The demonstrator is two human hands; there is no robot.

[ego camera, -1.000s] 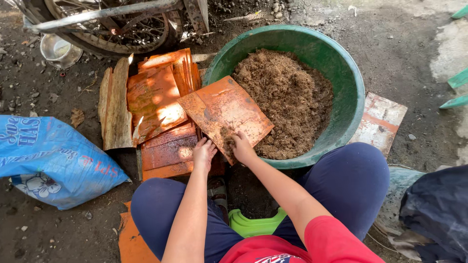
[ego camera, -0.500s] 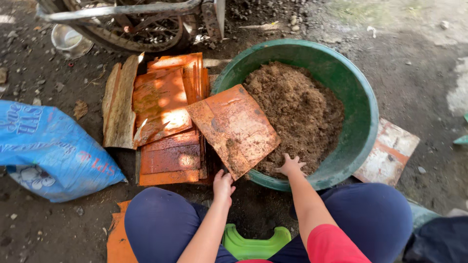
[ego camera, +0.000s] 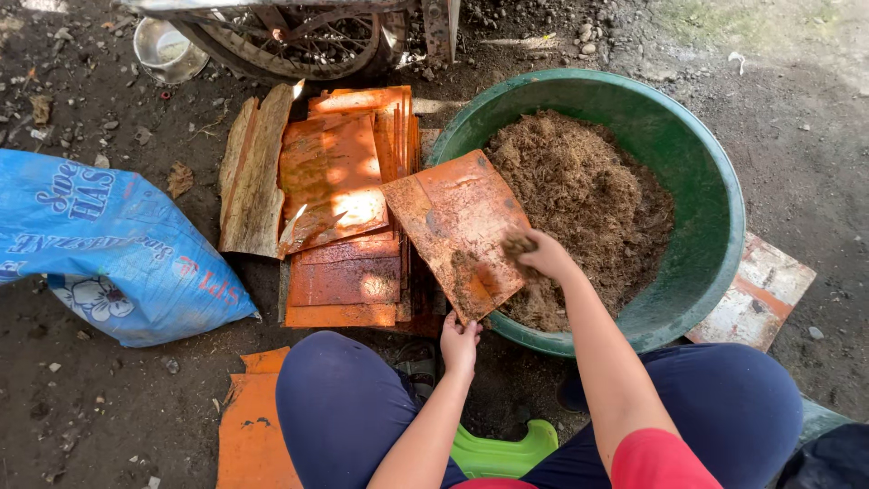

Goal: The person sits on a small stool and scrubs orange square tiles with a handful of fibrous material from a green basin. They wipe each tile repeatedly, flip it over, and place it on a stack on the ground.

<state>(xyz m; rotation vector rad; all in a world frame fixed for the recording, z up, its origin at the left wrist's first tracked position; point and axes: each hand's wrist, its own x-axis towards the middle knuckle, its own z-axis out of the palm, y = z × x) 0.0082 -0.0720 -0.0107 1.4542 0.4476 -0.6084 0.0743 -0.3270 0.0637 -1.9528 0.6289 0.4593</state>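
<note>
Sacking first, far left: a crumpled blue woven bag [ego camera: 109, 249] slumps on the dark, gritty ground [ego camera: 109, 398], glossy and creased. Beside it lies a rough slab of pale bark-like wood [ego camera: 253, 181], then a stack of flat orange rectangular sheets [ego camera: 344, 208], rusty-looking and blotched with sun. Behind them, a spoked wheel [ego camera: 290, 41] and a small metal bowl [ego camera: 163, 50]. Centre now: one orange sheet [ego camera: 457, 231] is tilted, its upper edge propped on the rim of the basin, its lower corner pinched by the left hand [ego camera: 459, 344], fingers curled shut on that corner. A smear of brown stuff sits on the sheet's lower face. Right hand [ego camera: 540, 256] hovers over the sheet's right edge, fingers bunched closed around a clump of fibrous brown material [ego camera: 588, 195], the same coarse, shredded mass heaped inside the round green plastic basin [ego camera: 715, 190]. Under the basin's right side pokes a whitish, orange-edged tile [ego camera: 760, 294]. Below, knees in dark blue, and a bright green low stool [ego camera: 498, 450].
</note>
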